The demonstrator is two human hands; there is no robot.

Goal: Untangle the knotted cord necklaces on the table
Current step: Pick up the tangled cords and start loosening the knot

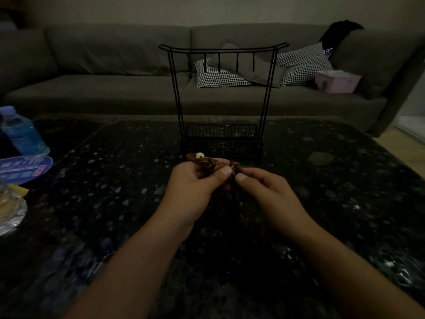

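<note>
Over the middle of the dark speckled table point(345, 192) both hands work on one brown bundle. The left hand point(195, 183) has its fingers curled around the knotted cord necklaces point(208, 163), thumb pressed on top, gripping the bulk of the tangle; a pale bead point(200, 155) pokes out at the hand's eleven o'clock. The right hand point(266, 187) meets it just to the right, thumb and forefinger closed to a narrow pinch on a strand of the same cords, its other fingers loosely curled. The two thumbs nearly touch. More cord hangs dark between the palms; in this dim light I cannot follow where it ends or whether it touches the table.

At the table's nine o'clock edge stands a blue water bottle point(20, 132), with a round blue printed lid or fan point(24, 169) just in front of it and some crumpled foil point(10, 215) nearer me. Directly beyond the hands, at twelve o'clock, a black wire jewellery stand point(222, 93) rises, hooks along its top bar and a mesh basket at its foot, close behind the bead. Behind it runs a grey sofa point(103, 54) carrying houndstooth cushions point(301, 65), a pink tissue box point(337, 82) at two o'clock, and a black garment point(338, 35) draped over the backrest.
</note>
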